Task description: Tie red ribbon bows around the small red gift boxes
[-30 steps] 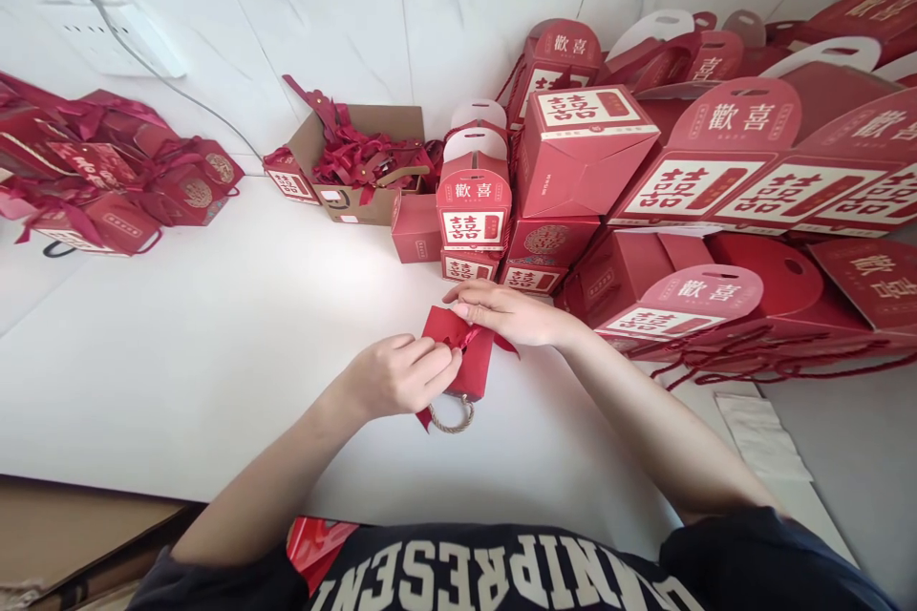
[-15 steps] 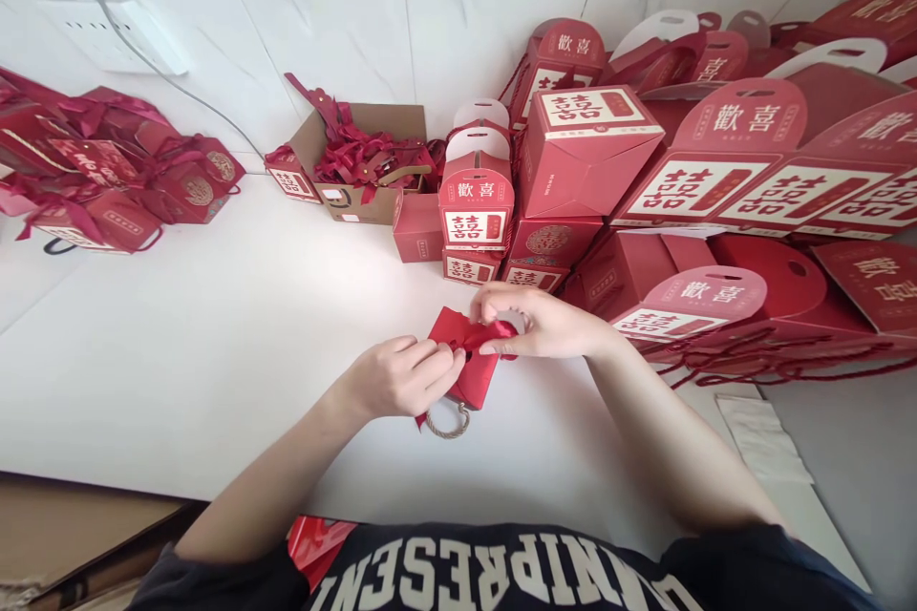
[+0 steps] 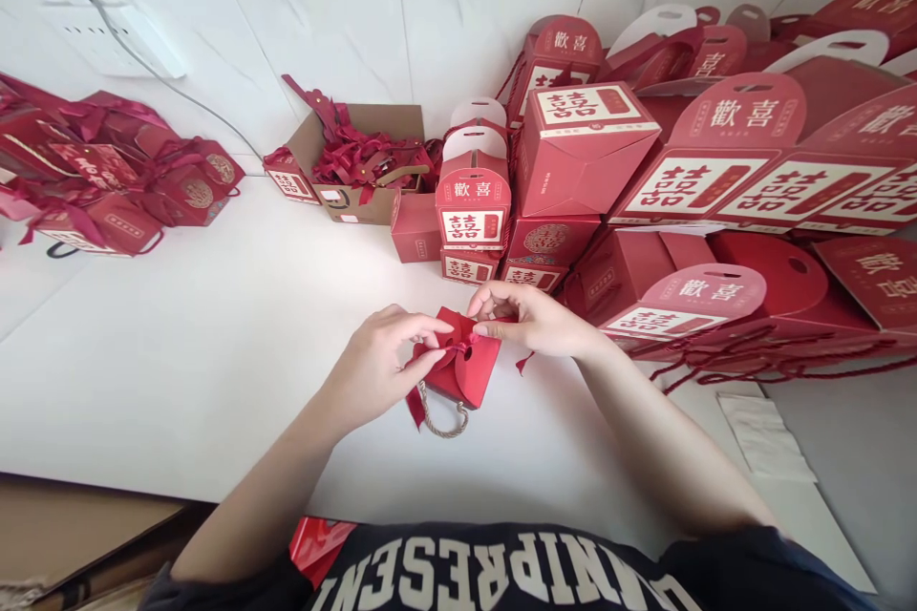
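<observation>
On the white table in front of me lies a small red gift box [image 3: 474, 380], with a twisted cord handle [image 3: 445, 431] sticking out towards me. A dark red ribbon [image 3: 459, 347] crosses its top and bunches into a small knot or bow in the middle. My left hand [image 3: 383, 361] is closed on the ribbon at the box's left side, thumb below and fingertips above. From the right, my right hand [image 3: 536, 317] pinches the ribbon near the knot. One ribbon tail [image 3: 415, 408] hangs at the left; another end [image 3: 525, 364] shows under my right hand.
Stacked red gift boxes [image 3: 759, 181] fill the right side up to the wall. An open cardboard box [image 3: 373, 205] of ribbons stands at the back. Ribboned red boxes [image 3: 118, 220] are grouped at the left, beneath a socket strip [image 3: 118, 38] with a cable.
My left hand has drawn back slightly left and its fingers have parted more. The right hand has shifted a little, and the ribbon's knot now shows on the box top.
</observation>
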Demonstrator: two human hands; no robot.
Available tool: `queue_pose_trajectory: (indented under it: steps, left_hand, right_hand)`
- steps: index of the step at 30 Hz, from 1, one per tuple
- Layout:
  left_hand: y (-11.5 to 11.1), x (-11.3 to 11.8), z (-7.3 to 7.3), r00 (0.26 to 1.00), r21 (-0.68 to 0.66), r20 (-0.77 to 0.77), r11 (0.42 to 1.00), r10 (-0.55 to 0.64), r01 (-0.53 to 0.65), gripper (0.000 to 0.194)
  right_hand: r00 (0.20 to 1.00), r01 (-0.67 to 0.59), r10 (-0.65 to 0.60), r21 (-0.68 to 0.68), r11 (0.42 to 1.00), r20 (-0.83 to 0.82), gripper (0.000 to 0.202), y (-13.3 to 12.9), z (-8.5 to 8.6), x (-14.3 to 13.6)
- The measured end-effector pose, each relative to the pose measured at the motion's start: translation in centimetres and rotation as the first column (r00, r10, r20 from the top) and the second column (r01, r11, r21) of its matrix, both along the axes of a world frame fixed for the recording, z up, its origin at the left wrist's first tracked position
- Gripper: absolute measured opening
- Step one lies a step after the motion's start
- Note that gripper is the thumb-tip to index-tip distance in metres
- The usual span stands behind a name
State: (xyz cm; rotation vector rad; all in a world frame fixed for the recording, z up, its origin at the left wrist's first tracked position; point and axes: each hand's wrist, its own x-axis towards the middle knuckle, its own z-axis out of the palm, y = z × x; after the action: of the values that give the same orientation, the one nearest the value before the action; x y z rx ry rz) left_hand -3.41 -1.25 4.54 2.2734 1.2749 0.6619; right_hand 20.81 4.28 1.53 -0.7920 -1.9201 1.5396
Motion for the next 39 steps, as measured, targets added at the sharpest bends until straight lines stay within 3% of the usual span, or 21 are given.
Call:
queue_pose_trajectory:
  steps: [2, 4, 9, 12, 16, 23, 27, 29, 31, 34, 39]
  left_hand:
    - [-0.3, -0.2, 0.4, 0.991, -0.252, 0.091, 0.965, 0.098, -0.073, 0.025]
    - [-0.4, -0.4, 0.5, 0.976, -0.401, 0.151, 0.912, 0.157, -0.085, 0.026]
    - [-0.4, -0.5, 0.0, 0.949, -0.524, 0.249, 0.851, 0.195, -0.037, 0.025]
    - [-0.1, -0.9, -0.1, 0.95, -0.578, 0.242, 0.816, 0.199, -0.024, 0.022]
    - [0.5, -1.4, 0.0, 0.959, -0.642, 0.211, 0.766, 0.191, -0.011, 0.019]
    - [-1.5, -1.2, 0.4, 0.93, -0.632, 0.085, 0.741, 0.357, -0.227, 0.031]
    - [-2.1, -0.9, 0.4, 0.938, -0.636, -0.025, 0.718, 0.345, -0.281, 0.037]
    - [-1.7, -0.9, 0.3, 0.947, -0.646, -0.015, 0.721, 0.319, -0.253, 0.039]
    - [-1.1, -0.8, 0.1, 0.955, -0.653, 0.023, 0.728, 0.295, -0.209, 0.042]
    - [-0.3, -0.7, -0.4, 0.954, -0.611, 0.07, 0.769, 0.291, -0.19, 0.041]
    - [-0.1, 0.0, -0.3, 0.936, -0.443, 0.042, 0.846, 0.349, -0.296, 0.038]
  right_hand:
    - [1.0, 0.014, -0.014, -0.004, 1.0, -0.018, 0.023, 0.0, -0.2, 0.0]
    - [1.0, 0.018, -0.018, -0.016, 1.0, -0.024, 0.023, 0.0, -0.5, 0.0]
    - [0.998, 0.011, -0.014, -0.055, 0.998, -0.057, 0.023, 0.0, -0.7, 0.2]
    - [0.998, 0.027, -0.03, -0.07, 0.997, -0.05, 0.021, 0.0, -0.8, 0.7]
    - [0.998, -0.002, -0.008, -0.187, 0.982, -0.054, 0.023, 0.2, -1.0, 1.3]
    - [0.999, 0.008, 0.003, -0.208, 0.978, 0.055, 0.029, -0.3, -0.3, 1.3]
    - [0.96, 0.152, -0.152, 0.017, 0.988, 0.237, 0.036, -1.0, 0.7, 0.9]
    - [0.918, 0.191, -0.231, 0.151, 0.97, 0.324, 0.041, -1.2, 1.0, 0.7]
    - [0.89, 0.179, -0.239, 0.185, 0.966, 0.388, 0.046, -1.4, 1.2, 0.5]
    - [0.894, 0.11, -0.135, 0.083, 0.99, 0.428, 0.045, -1.6, 1.4, 0.5]
    - [0.944, -0.069, 0.111, -0.142, 0.987, 0.31, 0.034, -2.0, 1.7, 0.6]
